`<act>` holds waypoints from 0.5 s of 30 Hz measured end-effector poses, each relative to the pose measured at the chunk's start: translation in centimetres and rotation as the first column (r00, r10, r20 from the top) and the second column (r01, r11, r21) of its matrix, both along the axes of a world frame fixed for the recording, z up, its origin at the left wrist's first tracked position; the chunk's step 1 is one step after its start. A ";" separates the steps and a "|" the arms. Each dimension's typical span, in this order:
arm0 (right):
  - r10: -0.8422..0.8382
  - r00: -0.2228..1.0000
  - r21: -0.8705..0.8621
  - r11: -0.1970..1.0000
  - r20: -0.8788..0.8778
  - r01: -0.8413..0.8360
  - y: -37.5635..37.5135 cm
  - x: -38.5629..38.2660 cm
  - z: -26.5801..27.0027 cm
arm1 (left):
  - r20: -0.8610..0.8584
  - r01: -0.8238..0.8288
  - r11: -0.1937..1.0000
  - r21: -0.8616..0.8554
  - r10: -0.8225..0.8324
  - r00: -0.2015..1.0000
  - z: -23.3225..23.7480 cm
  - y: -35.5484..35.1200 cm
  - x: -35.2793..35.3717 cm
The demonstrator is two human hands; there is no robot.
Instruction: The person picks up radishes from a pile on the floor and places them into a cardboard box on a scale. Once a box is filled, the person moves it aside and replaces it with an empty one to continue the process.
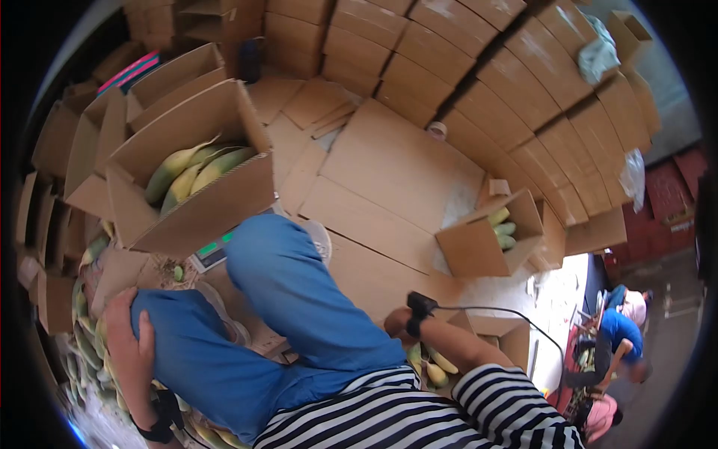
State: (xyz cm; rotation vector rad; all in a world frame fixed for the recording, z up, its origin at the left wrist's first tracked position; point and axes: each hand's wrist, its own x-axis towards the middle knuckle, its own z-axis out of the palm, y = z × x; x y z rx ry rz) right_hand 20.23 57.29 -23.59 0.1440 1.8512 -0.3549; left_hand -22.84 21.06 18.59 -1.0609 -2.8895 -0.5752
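The left hand (129, 346), at 8 o'clock, lies draped over the blue-trousered knee (187, 340), fingers loosely curled round it and holding no fruit. The right hand (396, 323), at 5 o'clock, is mostly hidden behind the thigh, so I cannot tell how far it is open or whether it grips anything. It sits just above the mangoes (432, 367) lying between thigh and forearm.

A black cable (493, 308) runs from the wrist device (419, 305) towards 4 o'clock. A quick reach could likely snag it on a carton flap and jerk the wrist, dropping fruit. More loose mangoes (84, 329) lie close by the legs at 8 o'clock, so a shifted foot might bruise them. The open carton of mangoes (191, 176) at 10 o'clock stands just beside the weighing scale (213, 252) and near the raised knee, which could nudge it
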 end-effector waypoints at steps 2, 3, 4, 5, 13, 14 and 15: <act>-0.039 0.997 0.024 0.999 -0.060 0.041 -0.3 -3.7 14.3 | -0.003 -0.005 1.000 -0.005 0.005 1.000 -0.3 -0.2 -0.1; -0.045 0.998 0.016 0.999 0.043 0.044 0.0 -3.9 14.1 | -0.002 -0.038 0.999 -0.021 0.038 0.999 -0.3 0.0 0.0; -0.032 0.999 0.013 0.999 0.036 0.031 0.0 -4.0 14.8 | -0.010 -0.031 1.000 0.001 0.031 0.999 -0.2 0.5 0.0; -0.019 1.000 -0.017 1.000 0.025 0.019 0.3 -3.5 15.1 | -0.027 -0.024 0.999 0.028 0.025 0.999 -0.1 0.9 -0.1; -0.199 0.979 -0.041 0.979 -0.036 0.198 1.6 3.3 13.3 | -0.099 0.010 0.997 0.077 -0.003 0.995 1.1 0.9 0.4; -0.134 0.991 -0.016 0.991 -0.007 0.134 1.9 2.7 13.7 | -0.069 -0.015 0.996 0.087 0.021 0.997 1.2 0.5 0.6; -0.071 0.997 0.005 0.997 0.024 0.071 1.8 2.2 14.4 | -0.037 -0.038 0.995 0.093 0.042 0.998 1.4 0.0 0.7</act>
